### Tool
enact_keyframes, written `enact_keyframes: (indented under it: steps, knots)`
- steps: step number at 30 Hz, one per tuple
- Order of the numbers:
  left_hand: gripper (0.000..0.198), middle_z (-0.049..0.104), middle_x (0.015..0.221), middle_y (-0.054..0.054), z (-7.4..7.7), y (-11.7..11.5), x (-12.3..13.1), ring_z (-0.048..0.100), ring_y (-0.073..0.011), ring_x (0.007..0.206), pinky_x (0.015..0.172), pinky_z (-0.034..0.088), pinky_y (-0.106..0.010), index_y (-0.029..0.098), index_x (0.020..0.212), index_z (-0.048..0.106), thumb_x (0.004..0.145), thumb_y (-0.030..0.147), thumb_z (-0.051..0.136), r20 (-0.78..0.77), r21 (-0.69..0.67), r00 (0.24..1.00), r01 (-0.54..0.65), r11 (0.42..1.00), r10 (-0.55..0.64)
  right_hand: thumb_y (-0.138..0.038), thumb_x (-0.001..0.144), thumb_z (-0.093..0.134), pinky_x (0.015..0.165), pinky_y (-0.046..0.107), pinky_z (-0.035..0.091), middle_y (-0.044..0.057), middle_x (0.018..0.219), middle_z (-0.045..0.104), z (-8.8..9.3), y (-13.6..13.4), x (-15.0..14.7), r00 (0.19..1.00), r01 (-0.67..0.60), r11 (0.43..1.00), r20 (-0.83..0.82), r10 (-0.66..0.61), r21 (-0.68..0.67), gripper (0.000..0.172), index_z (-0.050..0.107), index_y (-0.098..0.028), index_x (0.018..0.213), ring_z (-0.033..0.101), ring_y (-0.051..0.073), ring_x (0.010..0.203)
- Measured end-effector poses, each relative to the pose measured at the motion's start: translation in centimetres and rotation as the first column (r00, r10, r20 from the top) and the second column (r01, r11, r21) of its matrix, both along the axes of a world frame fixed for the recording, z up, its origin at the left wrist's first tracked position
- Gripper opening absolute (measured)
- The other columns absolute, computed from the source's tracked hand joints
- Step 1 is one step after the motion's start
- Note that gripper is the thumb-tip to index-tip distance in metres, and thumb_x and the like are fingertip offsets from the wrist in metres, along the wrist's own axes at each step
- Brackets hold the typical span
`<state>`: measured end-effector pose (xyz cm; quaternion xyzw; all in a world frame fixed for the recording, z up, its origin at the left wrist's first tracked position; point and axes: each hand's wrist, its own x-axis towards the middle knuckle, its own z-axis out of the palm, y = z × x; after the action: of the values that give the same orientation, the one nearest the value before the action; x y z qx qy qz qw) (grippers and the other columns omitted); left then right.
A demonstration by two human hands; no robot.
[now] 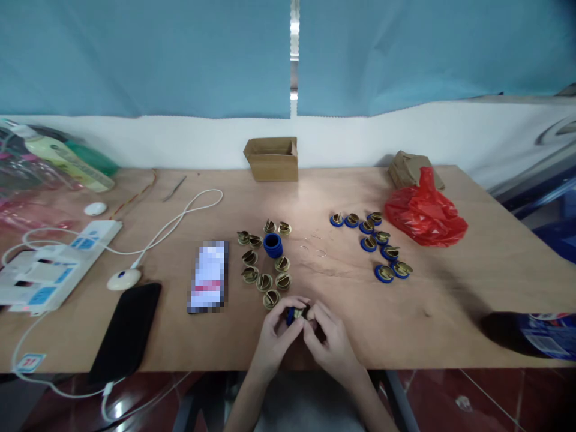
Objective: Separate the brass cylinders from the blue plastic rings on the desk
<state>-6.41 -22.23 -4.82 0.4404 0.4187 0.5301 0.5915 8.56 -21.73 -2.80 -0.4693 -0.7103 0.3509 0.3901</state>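
Observation:
Near the table's front edge, my left hand is closed around a small brass fitting with a blue ring. The fingertips of my right hand are pinched together against the same fitting, which the fingers partly hide. Just beyond my left hand stand several loose brass fittings with round flanges and upright tabs. Among them is a stack of blue rings. To the right lies a group of brass fittings with blue rings around their bases.
Thin wire-like rings lie mid-table. At the back stands an open cardboard box; a red plastic bag sits back right. A bottle lies at the right edge. Left are a lit phone, a dark phone and a power strip.

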Motion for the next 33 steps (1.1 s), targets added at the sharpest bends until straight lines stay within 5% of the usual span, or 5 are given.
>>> enact_keyframes:
  steps: [33]
  knots:
    - [0.012, 0.067, 0.119, -0.007, -0.69, -0.15, -0.2, 0.06, -0.0219, 0.119, 0.106, 0.045, -0.034, 0.023, 0.105, 0.067, 0.093, 0.027, 0.066, -0.014, 0.03, 0.999, 0.047, 0.998, -0.047, -0.012, 0.091, 0.045, 0.055, 0.024, 0.033, -0.003, 0.07, 0.044, -0.39, -0.03, -0.01, 1.0, 0.002, 0.999, 0.0, -0.002, 0.04, 0.024, 0.035, -0.023, 0.072, 0.044, 0.012, 0.06]
